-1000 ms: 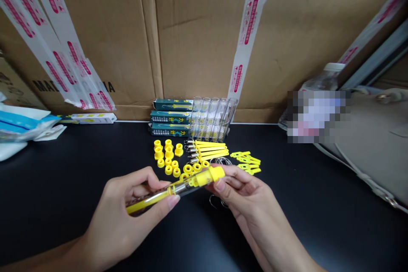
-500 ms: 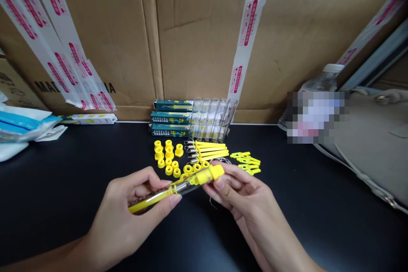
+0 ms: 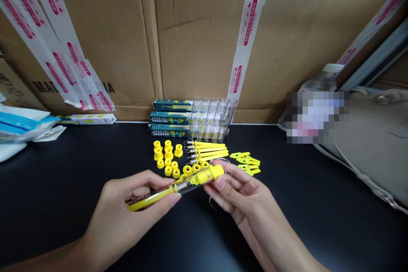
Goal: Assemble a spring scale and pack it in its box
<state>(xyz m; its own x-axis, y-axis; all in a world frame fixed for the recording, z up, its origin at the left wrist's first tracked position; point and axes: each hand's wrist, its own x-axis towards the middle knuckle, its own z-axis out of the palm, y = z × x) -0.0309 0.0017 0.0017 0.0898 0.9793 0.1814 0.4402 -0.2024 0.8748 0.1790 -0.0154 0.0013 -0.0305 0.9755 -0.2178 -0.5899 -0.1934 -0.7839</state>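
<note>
A clear tubular spring scale point(image 3: 183, 186) with yellow parts inside lies slanted between my hands above the table. My left hand point(image 3: 127, 216) wraps round its lower barrel, thumb in front and fingers behind. On the upper right end sits a yellow cap point(image 3: 217, 171), pinched by the thumb and fingers of my right hand point(image 3: 245, 199). A thin wire hook point(image 3: 212, 204) hangs below the right fingers. Just beyond the hands lie yellow collars and rings point(image 3: 168, 153), yellow strips with metal springs point(image 3: 210, 151) and small yellow flat pieces point(image 3: 247, 162).
Several clear tubes point(image 3: 212, 114) stand before green printed boxes point(image 3: 170, 129). Behind them rises a taped cardboard box point(image 3: 197, 42). A plastic bottle point(image 3: 325, 80) and a beige bag point(image 3: 372, 144) stand right. A blue-white packet point(image 3: 28, 121) lies left on the black table point(image 3: 63, 187).
Almost nothing differs. The left hand and the lower end of the spring scale have shifted very slightly left; the right hand keeps its grip on the cap.
</note>
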